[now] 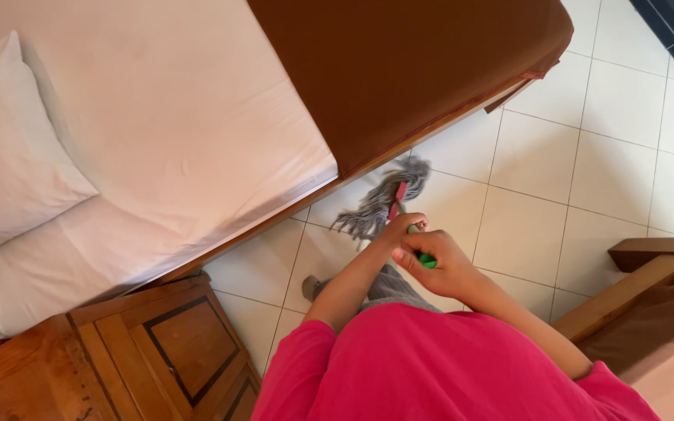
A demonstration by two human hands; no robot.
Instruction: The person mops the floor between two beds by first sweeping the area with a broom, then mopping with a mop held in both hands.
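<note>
Two hands on one mop handle (413, 234). Left hand (401, 231): wrapped around the shaft, lower on it. Right hand (440, 263): clenched over the green top end, just above the left. Mop head (384, 201): grey strings with a red clamp, resting on the pale floor tiles (532, 179) beside the bed frame. Bed (196, 132): white sheet, brown cover at its foot, pillow (9, 156) at left. Wooden bedside cabinet (157, 351): lower left. My pink shirt (431, 366) fills the bottom.

No packages, labels, signs or screens appear anywhere in view.
</note>
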